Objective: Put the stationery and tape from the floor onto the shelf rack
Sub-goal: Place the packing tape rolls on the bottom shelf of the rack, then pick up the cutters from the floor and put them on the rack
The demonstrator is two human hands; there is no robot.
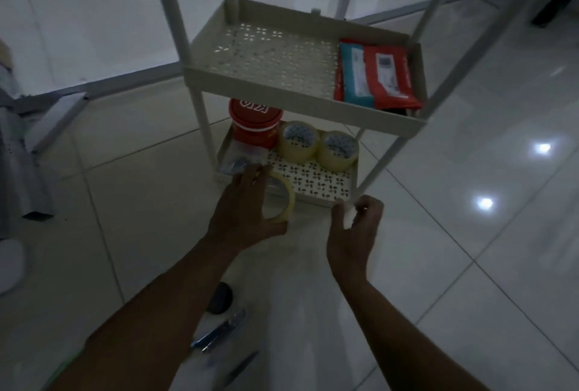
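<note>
one tape roll (pixel 279 199) at tray edge (pixel 316 199)

Cream perforated rack (pixel 313 107), red tub (pixel 255 122), clear-yellowish tape rolls (pixel 299 141).

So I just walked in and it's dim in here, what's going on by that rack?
A person is tidying things from the floor onto a cream plastic shelf rack. The left hand holds a clear roll of packing tape at the front edge of the bottom tray, where two matching tape rolls and a red lidded tub already sit. The right hand pinches something small and white. Pens still lie on the tiled floor.
</note>
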